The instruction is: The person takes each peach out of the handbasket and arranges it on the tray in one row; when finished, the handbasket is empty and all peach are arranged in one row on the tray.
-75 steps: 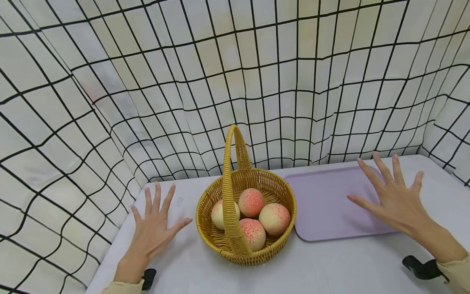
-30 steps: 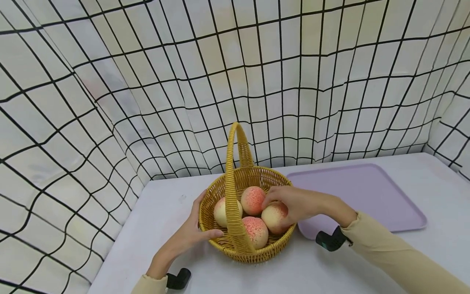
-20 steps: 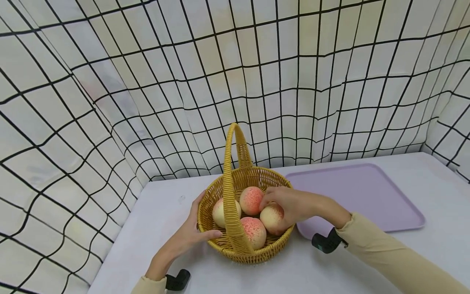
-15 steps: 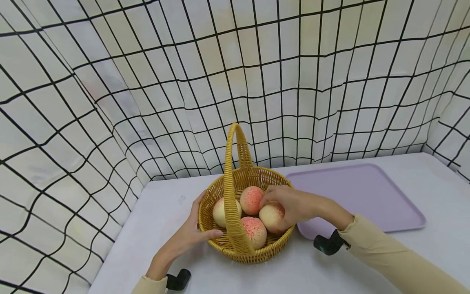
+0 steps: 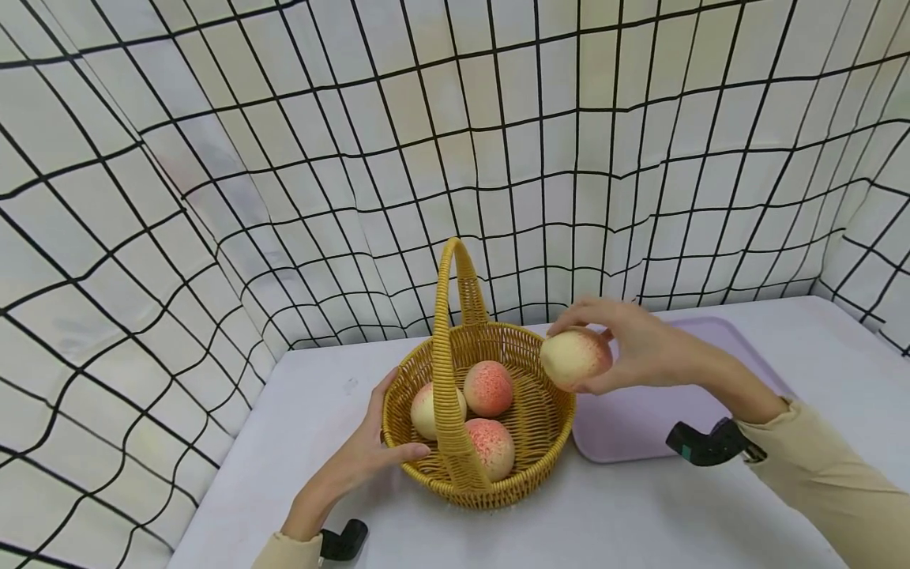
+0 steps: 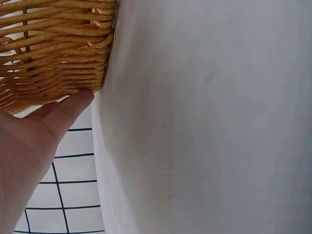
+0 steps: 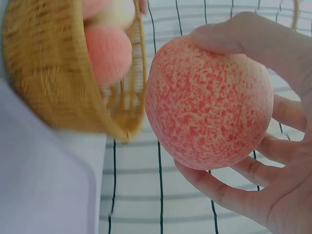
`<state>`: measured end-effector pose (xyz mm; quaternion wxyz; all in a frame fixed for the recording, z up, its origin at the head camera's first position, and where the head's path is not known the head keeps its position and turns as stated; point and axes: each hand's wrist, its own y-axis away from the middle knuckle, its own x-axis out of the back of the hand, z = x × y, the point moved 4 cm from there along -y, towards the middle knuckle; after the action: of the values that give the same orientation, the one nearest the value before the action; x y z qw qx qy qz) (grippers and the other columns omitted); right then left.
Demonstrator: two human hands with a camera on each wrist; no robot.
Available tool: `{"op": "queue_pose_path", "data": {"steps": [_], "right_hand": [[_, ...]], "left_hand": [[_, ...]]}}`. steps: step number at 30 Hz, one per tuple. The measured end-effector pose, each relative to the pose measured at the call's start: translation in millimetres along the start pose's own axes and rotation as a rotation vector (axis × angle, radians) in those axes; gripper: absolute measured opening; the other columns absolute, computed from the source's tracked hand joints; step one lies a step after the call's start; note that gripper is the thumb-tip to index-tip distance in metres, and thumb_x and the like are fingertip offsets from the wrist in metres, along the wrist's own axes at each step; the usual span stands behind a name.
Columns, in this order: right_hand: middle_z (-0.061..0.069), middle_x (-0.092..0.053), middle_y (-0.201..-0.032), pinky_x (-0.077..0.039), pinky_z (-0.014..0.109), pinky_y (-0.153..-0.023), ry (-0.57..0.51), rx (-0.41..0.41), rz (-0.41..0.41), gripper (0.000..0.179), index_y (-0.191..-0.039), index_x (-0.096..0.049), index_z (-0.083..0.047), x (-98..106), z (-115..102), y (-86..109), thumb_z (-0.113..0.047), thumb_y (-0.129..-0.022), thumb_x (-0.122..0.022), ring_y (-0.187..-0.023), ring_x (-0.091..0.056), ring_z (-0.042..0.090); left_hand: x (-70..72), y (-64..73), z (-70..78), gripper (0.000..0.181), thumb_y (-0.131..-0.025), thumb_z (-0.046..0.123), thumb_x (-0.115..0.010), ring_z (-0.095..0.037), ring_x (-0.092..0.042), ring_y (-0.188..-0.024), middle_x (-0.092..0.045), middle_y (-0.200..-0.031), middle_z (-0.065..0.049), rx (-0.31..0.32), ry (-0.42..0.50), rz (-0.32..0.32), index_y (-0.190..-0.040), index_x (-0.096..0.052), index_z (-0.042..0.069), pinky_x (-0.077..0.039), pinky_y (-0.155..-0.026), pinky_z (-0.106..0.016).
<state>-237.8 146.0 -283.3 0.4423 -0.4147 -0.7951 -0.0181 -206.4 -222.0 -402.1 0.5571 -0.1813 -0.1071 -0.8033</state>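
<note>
My right hand (image 5: 633,348) grips a pale yellow and pink peach (image 5: 574,357) over the right rim of the wicker basket (image 5: 512,494). Its fingers and thumb go round the fruit; the speckled red side of that peach (image 7: 209,105) faces the camera in the right wrist view. Three more peaches lie in the basket, one red-topped peach (image 5: 488,388) at the back, a speckled peach (image 5: 492,450) in front, and a paler peach (image 5: 424,411) partly behind the handle. My left hand (image 5: 362,450) rests against the basket's left side with straight fingers touching the weave.
A flat lilac tray (image 5: 626,435) lies right of the basket, partly covered by my right hand and forearm. The basket's tall arched handle (image 5: 444,356) rises in the middle. Black netting (image 5: 498,190) over white sheeting walls in the white table (image 5: 583,529).
Both hands came to the basket from their spread positions. My right hand took hold of the rightmost peach and lifted it up and right, out of the basket. My left hand stays against the basket.
</note>
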Motion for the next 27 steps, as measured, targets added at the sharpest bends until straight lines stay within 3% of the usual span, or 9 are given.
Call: {"op": "queue_pose_path", "data": {"steps": [4, 8, 14, 18, 22, 27], "right_hand": [[-0.007, -0.066, -0.121, -0.058, 0.04, -0.083, 0.067, -0.046, 0.031, 0.058, -0.123, -0.071, -0.021, 18, 9, 10.2, -0.018, -0.072, -0.098, -0.106, -0.061, 0.018], [-0.003, -0.065, -0.117, -0.055, 0.039, -0.08, 0.115, -0.1, 0.03, 0.055, -0.122, -0.072, -0.02, 22, 27, 18.1, -0.019, -0.073, -0.097, -0.101, -0.061, 0.02], [0.003, -0.065, -0.117, -0.053, 0.038, -0.082, 0.216, -0.159, -0.06, 0.051, -0.119, -0.073, -0.012, 3, 61, 22.7, -0.016, -0.072, -0.093, -0.1, -0.059, 0.02], [0.003, -0.063, -0.111, -0.052, 0.037, -0.082, 0.285, -0.144, -0.12, 0.047, -0.114, -0.073, -0.009, -15, 74, 25.0, -0.01, -0.07, -0.091, -0.096, -0.059, 0.018], [0.003, -0.064, -0.111, -0.053, 0.039, -0.084, 0.316, -0.105, -0.111, 0.048, -0.115, -0.074, -0.006, -26, 77, 25.4, -0.01, -0.071, -0.09, -0.098, -0.06, 0.019], [0.006, -0.065, -0.119, -0.055, 0.043, -0.088, 0.267, -0.085, -0.071, 0.052, -0.123, -0.072, -0.005, -34, 79, 22.0, -0.011, -0.075, -0.089, -0.106, -0.062, 0.022]], "left_hand": [[0.2, 0.3, 0.4, 0.123, -0.085, 0.032, -0.086, -0.049, -0.019, -0.155, -0.012, -0.17, -0.024, -0.008, 0.001, 0.0, -0.168, 0.003, 0.016, -0.025, -0.12, -0.064], [-0.1, 0.6, 1.3, 0.123, -0.085, 0.034, -0.086, -0.05, -0.02, -0.154, -0.011, -0.17, -0.025, -0.025, -0.008, -0.003, -0.168, 0.003, 0.016, -0.026, -0.119, -0.065], [-0.5, -0.2, 0.1, 0.122, -0.085, 0.033, -0.086, -0.049, -0.02, -0.155, -0.01, -0.171, -0.023, -0.015, 0.002, -0.006, -0.168, 0.003, 0.017, -0.027, -0.119, -0.064], [-1.8, -1.7, -0.3, 0.121, -0.086, 0.032, -0.085, -0.047, -0.02, -0.155, -0.01, -0.171, -0.021, -0.006, 0.005, -0.01, -0.168, 0.002, 0.019, -0.027, -0.119, -0.063], [-2.4, -2.0, 0.5, 0.12, -0.087, 0.032, -0.085, -0.046, -0.021, -0.155, -0.01, -0.172, -0.02, -0.009, 0.008, -0.013, -0.168, 0.002, 0.019, -0.027, -0.119, -0.062], [-0.7, -0.5, -0.5, 0.12, -0.086, 0.033, -0.085, -0.046, -0.022, -0.155, -0.012, -0.171, -0.02, 0.001, 0.014, -0.006, -0.168, 0.002, 0.021, -0.026, -0.119, -0.062]]}}
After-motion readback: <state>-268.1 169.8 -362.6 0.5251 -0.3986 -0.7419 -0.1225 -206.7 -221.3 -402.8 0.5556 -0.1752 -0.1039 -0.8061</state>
